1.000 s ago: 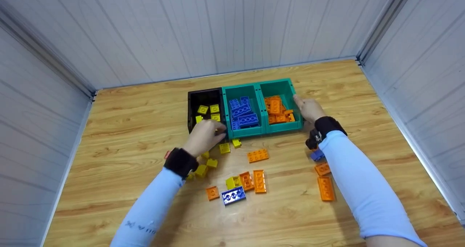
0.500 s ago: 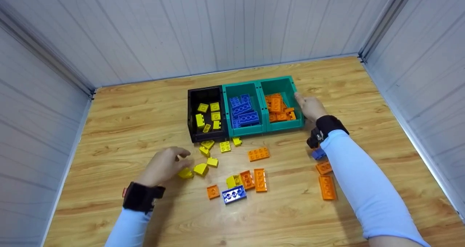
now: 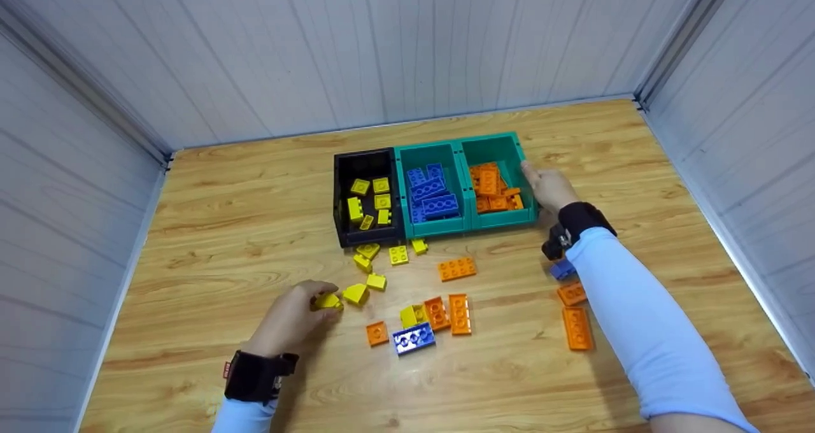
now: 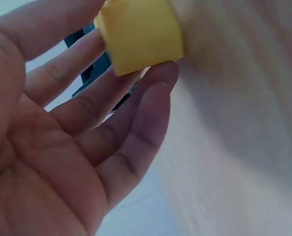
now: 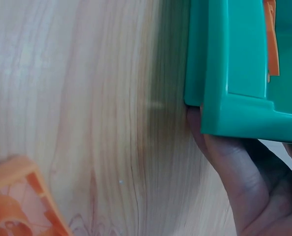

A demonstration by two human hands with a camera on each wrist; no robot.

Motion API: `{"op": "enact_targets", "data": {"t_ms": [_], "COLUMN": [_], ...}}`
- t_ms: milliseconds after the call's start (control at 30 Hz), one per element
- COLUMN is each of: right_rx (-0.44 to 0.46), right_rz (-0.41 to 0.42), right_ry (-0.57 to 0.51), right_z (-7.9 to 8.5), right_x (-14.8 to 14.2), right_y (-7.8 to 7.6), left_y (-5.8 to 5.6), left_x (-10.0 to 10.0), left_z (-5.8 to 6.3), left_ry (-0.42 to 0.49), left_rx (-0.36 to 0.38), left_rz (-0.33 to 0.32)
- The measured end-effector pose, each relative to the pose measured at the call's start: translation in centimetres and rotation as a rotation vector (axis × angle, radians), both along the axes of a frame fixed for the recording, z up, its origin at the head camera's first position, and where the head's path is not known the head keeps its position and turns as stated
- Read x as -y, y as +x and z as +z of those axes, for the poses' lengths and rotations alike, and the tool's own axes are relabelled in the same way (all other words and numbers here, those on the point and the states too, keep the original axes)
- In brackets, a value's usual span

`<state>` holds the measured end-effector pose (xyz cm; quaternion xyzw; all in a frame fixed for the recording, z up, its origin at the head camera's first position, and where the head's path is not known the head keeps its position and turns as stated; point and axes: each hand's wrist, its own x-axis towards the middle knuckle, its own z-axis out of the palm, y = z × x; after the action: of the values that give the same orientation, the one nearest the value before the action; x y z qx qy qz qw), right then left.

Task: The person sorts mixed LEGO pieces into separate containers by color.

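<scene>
Head view: the left hand (image 3: 290,315) holds a yellow brick (image 3: 327,301) between thumb and curled fingers, low over the near left part of the worktop (image 3: 242,204); whether the brick touches the wood I cannot tell. In the left wrist view it sits up by the fingertips. A slanted yellow block (image 3: 356,295) lies just beside this grip, with a smaller yellow block (image 3: 376,282) near it.

The right hand (image 3: 552,189) rests against the outer side of the right-hand green bin (image 3: 503,220), index finger extended, not clenched; the right wrist view shows it touching the bin's corner.

That bin contains orange bricks (image 3: 489,181). The middle green bin (image 3: 439,229) beside it contains blue bricks (image 3: 439,205), and the black bin (image 3: 371,237) at the row's left end contains small yellow pieces (image 3: 354,210). A loose blue brick (image 3: 414,339) lies well in front of the bins, and a long orange brick (image 3: 577,328) lies near the right forearm (image 3: 643,318).
</scene>
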<state>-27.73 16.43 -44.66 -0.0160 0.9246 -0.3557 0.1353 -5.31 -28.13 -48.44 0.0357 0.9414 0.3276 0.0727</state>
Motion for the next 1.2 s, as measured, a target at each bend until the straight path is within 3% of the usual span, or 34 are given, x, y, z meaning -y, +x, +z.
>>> {"op": "enact_targets", "data": {"t_ms": [333, 600, 767, 967, 1100, 1200], "right_rx": [0.001, 0.003, -0.042, -0.037, -0.035, -0.03], "right_rz": [-0.028, 0.013, 0.027, 0.021, -0.003, -0.02], "right_ry": [-0.014, -0.006, 0.01, 0.003, -0.007, -0.021], "right_z": [-0.3, 0.0, -0.5, -0.7, -0.7, -0.8], "right_x": [0.0, 0.1, -0.1, -0.2, -0.2, -0.2], "right_y": [0.0, 0.1, -0.2, -0.4, -0.4, -0.5], "left_y": [0.1, 0.0, -0.8, -3.3, -6.0, -8.4], "left_x": [-0.6, -0.9, -1.0, -1.6, -2.4, -3.0], "left_z": [-0.2, 1.2, 2.3, 3.9, 5.0, 5.7], "left_ry": [0.003, 0.008, 0.029, 0.118, 0.151, 0.118], "left_rx": [-0.024, -0.061, -0.109, -0.097, -0.062, -0.101], "left_rz": [0.027, 0.034, 0.028, 0.01, 0.019, 0.029]}}
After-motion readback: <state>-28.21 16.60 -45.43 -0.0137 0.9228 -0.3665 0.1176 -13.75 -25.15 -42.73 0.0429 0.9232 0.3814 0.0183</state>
